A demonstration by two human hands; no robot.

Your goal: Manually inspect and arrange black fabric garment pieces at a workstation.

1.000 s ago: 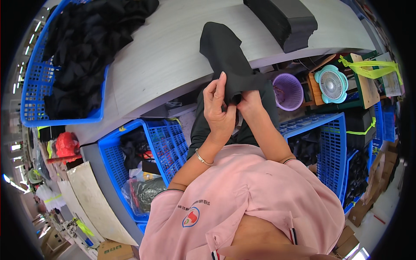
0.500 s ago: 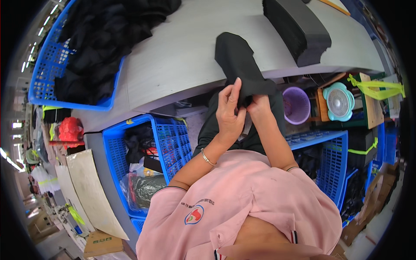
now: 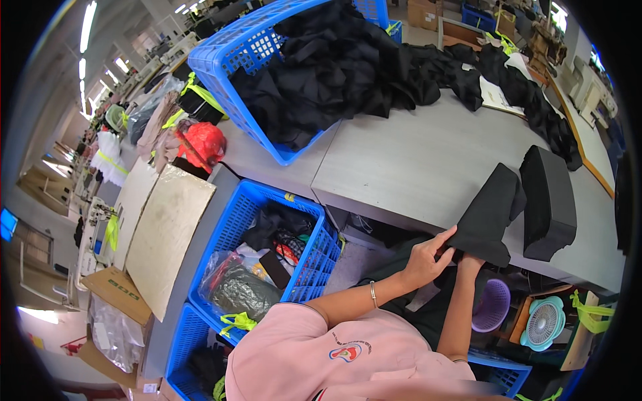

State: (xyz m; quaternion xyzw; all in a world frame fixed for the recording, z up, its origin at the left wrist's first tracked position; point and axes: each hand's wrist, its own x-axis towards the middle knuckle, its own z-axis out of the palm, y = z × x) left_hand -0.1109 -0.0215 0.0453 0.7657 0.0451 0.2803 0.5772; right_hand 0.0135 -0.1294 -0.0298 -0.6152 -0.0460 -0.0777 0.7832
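Observation:
A folded black fabric piece (image 3: 489,215) hangs over the near edge of the grey table (image 3: 414,167). My left hand (image 3: 428,257) grips its lower left corner with the fingers curled on the cloth. My right hand (image 3: 470,262) holds the lower edge just beside it, partly hidden under the fabric. A stack of folded black pieces (image 3: 548,200) stands on the table right of the held piece.
A blue basket (image 3: 267,80) heaped with black garments sits at the table's far left, with more black cloth spilling rightwards. Blue crates (image 3: 267,254) of bags stand on the floor at left. A purple bin (image 3: 491,304) and a small teal fan (image 3: 543,322) sit under the table.
The view has swung to the left and tilted, so the table and baskets now lie further right. Both hands stay on the black fabric piece at the table's edge.

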